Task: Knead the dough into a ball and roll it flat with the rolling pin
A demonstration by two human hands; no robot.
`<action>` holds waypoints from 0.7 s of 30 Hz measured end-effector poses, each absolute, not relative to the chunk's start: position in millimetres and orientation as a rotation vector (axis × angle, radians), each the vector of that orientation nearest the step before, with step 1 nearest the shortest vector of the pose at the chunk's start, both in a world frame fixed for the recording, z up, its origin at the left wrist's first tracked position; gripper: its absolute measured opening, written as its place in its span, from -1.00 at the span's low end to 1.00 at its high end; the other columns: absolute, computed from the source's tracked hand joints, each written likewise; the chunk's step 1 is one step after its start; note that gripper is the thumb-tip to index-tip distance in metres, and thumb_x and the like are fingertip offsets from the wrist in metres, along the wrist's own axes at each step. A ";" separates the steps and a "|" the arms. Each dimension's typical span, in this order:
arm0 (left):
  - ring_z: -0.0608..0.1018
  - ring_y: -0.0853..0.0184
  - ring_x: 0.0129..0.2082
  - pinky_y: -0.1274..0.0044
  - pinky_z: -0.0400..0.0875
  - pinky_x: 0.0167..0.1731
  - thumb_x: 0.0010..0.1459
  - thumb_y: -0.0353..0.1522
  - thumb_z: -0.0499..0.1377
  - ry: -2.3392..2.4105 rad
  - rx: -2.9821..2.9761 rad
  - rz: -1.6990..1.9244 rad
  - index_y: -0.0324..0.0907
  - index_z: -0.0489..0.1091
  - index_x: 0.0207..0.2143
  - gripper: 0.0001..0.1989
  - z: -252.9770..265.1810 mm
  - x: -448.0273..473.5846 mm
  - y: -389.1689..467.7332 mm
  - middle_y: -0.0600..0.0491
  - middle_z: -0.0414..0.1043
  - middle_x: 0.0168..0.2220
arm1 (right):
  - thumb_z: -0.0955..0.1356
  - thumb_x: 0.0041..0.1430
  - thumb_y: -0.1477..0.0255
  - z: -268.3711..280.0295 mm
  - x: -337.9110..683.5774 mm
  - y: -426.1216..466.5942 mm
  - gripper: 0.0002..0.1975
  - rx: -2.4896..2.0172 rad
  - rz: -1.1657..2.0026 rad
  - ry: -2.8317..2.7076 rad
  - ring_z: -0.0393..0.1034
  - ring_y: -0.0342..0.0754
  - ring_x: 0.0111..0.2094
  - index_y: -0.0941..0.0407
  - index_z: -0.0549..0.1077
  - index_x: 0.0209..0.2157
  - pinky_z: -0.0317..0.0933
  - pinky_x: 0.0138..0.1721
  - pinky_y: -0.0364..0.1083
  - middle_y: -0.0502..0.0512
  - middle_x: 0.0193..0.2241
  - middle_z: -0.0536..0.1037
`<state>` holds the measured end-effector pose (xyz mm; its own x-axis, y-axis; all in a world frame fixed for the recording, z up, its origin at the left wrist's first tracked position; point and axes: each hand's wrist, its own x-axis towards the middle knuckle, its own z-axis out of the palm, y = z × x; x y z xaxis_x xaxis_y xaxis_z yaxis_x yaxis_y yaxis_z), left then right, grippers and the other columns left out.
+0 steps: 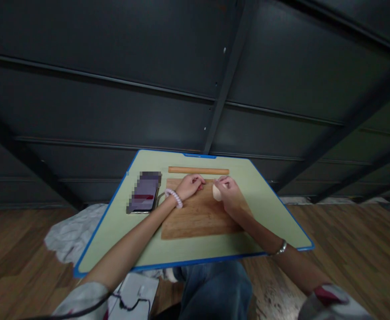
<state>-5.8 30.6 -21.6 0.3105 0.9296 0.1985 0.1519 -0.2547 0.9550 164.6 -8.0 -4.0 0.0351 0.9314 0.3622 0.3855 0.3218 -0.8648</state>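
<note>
A wooden board (198, 222) lies on a small pale-green table with my forearms reaching over it. Curled around a pale, rounded dough ball (216, 194) is my right hand (231, 193), above the right part of the board. My left hand (189, 186) rests over the board's far left part, fingers bent in and closed; whatever may be inside them is hidden. A gap separates the two hands. Just beyond the board's far edge, a thin wooden rolling pin (198, 170) lies crosswise.
The table (268, 209) has a blue rim. A phone (145, 193), partly pixelated, lies left of the board. Dark metal panels (131, 111) stand behind the table. A crumpled cloth (71, 235) lies on the wooden floor at left, and a white object with a cable (137, 293) is below.
</note>
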 end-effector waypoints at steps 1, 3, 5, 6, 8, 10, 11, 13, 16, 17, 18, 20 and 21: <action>0.40 0.44 -0.55 0.62 0.24 -0.51 0.08 -0.38 0.00 1.006 1.654 1.049 -0.26 0.38 -0.41 -0.81 -21.1 -5.7 30.3 0.09 0.36 -0.57 | 0.27 0.03 0.33 -1.0 161.0 -11.1 -0.84 -1.263 0.583 -1.547 0.26 -0.07 -0.36 0.06 0.17 -0.50 0.20 -0.25 -0.06 0.04 -0.42 0.34; 0.39 0.44 -0.54 0.61 0.24 -0.51 0.07 -0.40 -0.01 1.018 1.680 1.050 -0.25 0.38 -0.42 -0.82 -20.4 -5.6 29.8 0.10 0.36 -0.57 | 0.31 -0.05 0.43 3.7 158.2 -15.0 -0.86 -1.275 0.452 -1.600 0.27 -0.07 -0.37 0.06 0.19 -0.49 0.21 -0.25 -0.06 0.03 -0.44 0.35; 0.40 0.43 -0.54 0.60 0.25 -0.49 0.06 -0.41 -0.01 1.023 1.706 1.055 -0.24 0.38 -0.43 -0.82 -20.0 -5.3 29.5 0.10 0.37 -0.57 | 0.26 -0.03 0.50 5.4 160.6 -15.2 -0.93 -1.236 0.410 -1.779 0.29 -0.05 -0.37 0.06 0.25 -0.45 0.21 -0.25 -0.05 0.03 -0.45 0.38; 0.40 0.42 -0.53 0.60 0.26 -0.48 0.06 -0.41 -0.01 1.023 1.715 1.059 -0.24 0.38 -0.44 -0.82 -19.8 -5.2 29.5 0.10 0.36 -0.57 | 0.22 0.00 0.52 5.4 162.8 -14.3 -0.92 -1.200 0.394 -1.896 0.30 -0.05 -0.37 0.06 0.29 -0.43 0.21 -0.23 -0.04 0.04 -0.44 0.40; 0.40 0.41 -0.53 0.59 0.27 -0.46 0.07 -0.39 -0.01 1.024 1.719 1.067 -0.24 0.38 -0.44 -0.81 -19.6 -5.1 29.7 0.11 0.36 -0.58 | 0.18 0.07 0.54 4.8 166.8 -12.0 -0.84 -1.084 0.354 -2.182 0.32 -0.04 -0.33 0.06 0.35 -0.45 0.20 -0.17 -0.02 0.06 -0.43 0.44; 0.41 0.41 -0.53 0.58 0.27 -0.46 0.08 -0.38 -0.01 1.029 1.730 1.073 -0.24 0.39 -0.44 -0.80 -19.5 -5.4 29.7 0.11 0.35 -0.58 | 0.22 0.13 0.47 4.9 169.1 -10.9 -0.82 -0.937 0.304 -2.414 0.32 -0.02 -0.28 0.06 0.38 -0.49 0.17 -0.10 0.01 0.07 -0.40 0.46; 0.41 0.41 -0.53 0.58 0.27 -0.46 0.08 -0.37 -0.01 1.032 1.741 1.075 -0.24 0.39 -0.43 -0.80 -19.5 -5.6 29.5 0.11 0.35 -0.58 | 0.25 0.14 0.42 5.2 169.6 -11.0 -0.83 -0.877 0.296 -2.483 0.32 -0.02 -0.27 0.06 0.39 -0.51 0.17 -0.08 0.02 0.07 -0.39 0.46; 0.40 0.41 -0.53 0.58 0.27 -0.46 0.08 -0.37 0.00 1.034 1.763 1.075 -0.23 0.40 -0.42 -0.80 -19.2 -6.0 28.6 0.12 0.34 -0.58 | 0.32 0.10 0.31 5.5 170.6 -11.8 -0.83 -0.797 0.335 -2.552 0.32 -0.02 -0.27 0.06 0.38 -0.52 0.18 -0.09 0.01 0.06 -0.40 0.46; 0.40 0.41 -0.54 0.59 0.27 -0.46 0.07 -0.38 0.00 1.034 1.772 1.066 -0.24 0.40 -0.41 -0.80 -18.4 -5.8 26.2 0.12 0.34 -0.58 | 0.37 0.05 0.26 2.2 172.6 -11.4 -0.82 -0.766 0.406 -2.552 0.32 -0.03 -0.28 0.06 0.38 -0.49 0.21 -0.14 -0.01 0.06 -0.40 0.45; 0.40 0.41 -0.53 0.58 0.28 -0.46 0.07 -0.39 0.00 1.029 1.776 1.063 -0.24 0.40 -0.41 -0.80 -18.0 -5.5 25.4 0.11 0.35 -0.58 | 0.36 0.05 0.27 0.1 173.0 -10.5 -0.83 -0.786 0.408 -2.525 0.31 -0.03 -0.29 0.06 0.37 -0.48 0.21 -0.16 -0.01 0.06 -0.40 0.44; 0.41 0.41 -0.53 0.58 0.28 -0.45 0.07 -0.39 -0.01 1.024 1.780 1.063 -0.23 0.40 -0.42 -0.81 -17.6 -5.1 24.7 0.11 0.36 -0.57 | 0.35 0.05 0.29 -2.2 172.8 -9.1 -0.85 -0.823 0.406 -2.487 0.31 -0.04 -0.31 0.06 0.37 -0.49 0.21 -0.17 -0.02 0.06 -0.41 0.44; 0.42 0.40 -0.51 0.58 0.29 -0.44 0.06 -0.40 -0.01 1.015 1.784 1.071 -0.23 0.39 -0.45 -0.81 -16.9 -4.7 23.9 0.11 0.37 -0.57 | 0.32 0.06 0.33 -5.5 170.6 -6.2 -0.86 -0.920 0.425 -2.377 0.29 -0.05 -0.36 0.07 0.36 -0.51 0.21 -0.20 -0.04 0.06 -0.45 0.44; 0.42 0.40 -0.51 0.58 0.29 -0.45 0.06 -0.39 0.00 1.013 1.781 1.077 -0.23 0.39 -0.45 -0.81 -16.6 -4.7 23.8 0.11 0.37 -0.57 | 0.31 0.05 0.33 -6.0 168.7 -4.9 -0.85 -0.975 0.451 -2.296 0.29 -0.07 -0.39 0.07 0.35 -0.52 0.22 -0.24 -0.05 0.05 -0.47 0.43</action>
<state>-4.7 23.8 -16.6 0.3156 0.9071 0.2785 0.2222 -0.3560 0.9077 168.7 -4.9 -6.0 -0.5523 0.7360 0.3915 0.5331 0.6728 -0.5130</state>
